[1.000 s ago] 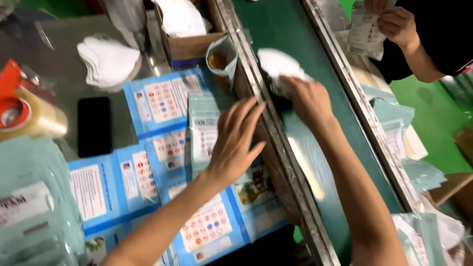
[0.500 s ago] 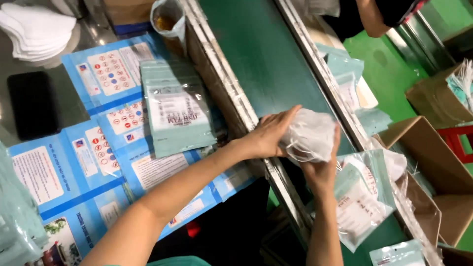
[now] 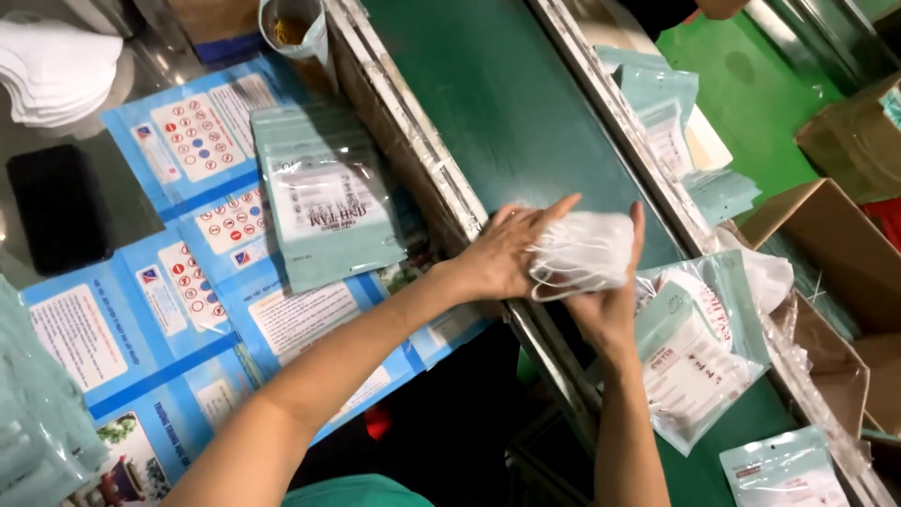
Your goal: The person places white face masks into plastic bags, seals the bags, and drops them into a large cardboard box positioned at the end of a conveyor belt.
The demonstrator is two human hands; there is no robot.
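Both my hands hold a stack of white face masks [image 3: 582,255] over the near edge of the green conveyor belt [image 3: 507,103]. My left hand [image 3: 507,253] presses the stack from the left, and my right hand [image 3: 610,305] cups it from below and the right. A filled clear-and-teal pouch [image 3: 699,352] lies on the belt just right of my right hand. An empty teal pouch [image 3: 328,192] lies flat on the table to the left, over blue printed sheets [image 3: 188,282].
A pile of loose white masks [image 3: 52,66] and a black phone [image 3: 61,211] sit at the table's far left. More teal pouches [image 3: 676,122] lie beyond the belt. Open cardboard boxes [image 3: 845,253] stand at the right. Another person's hand [image 3: 723,7] shows at the top.
The view has shifted a little. My hands have gone from reaching across the belt to gripping the mask stack together at its near edge, squaring it between them.
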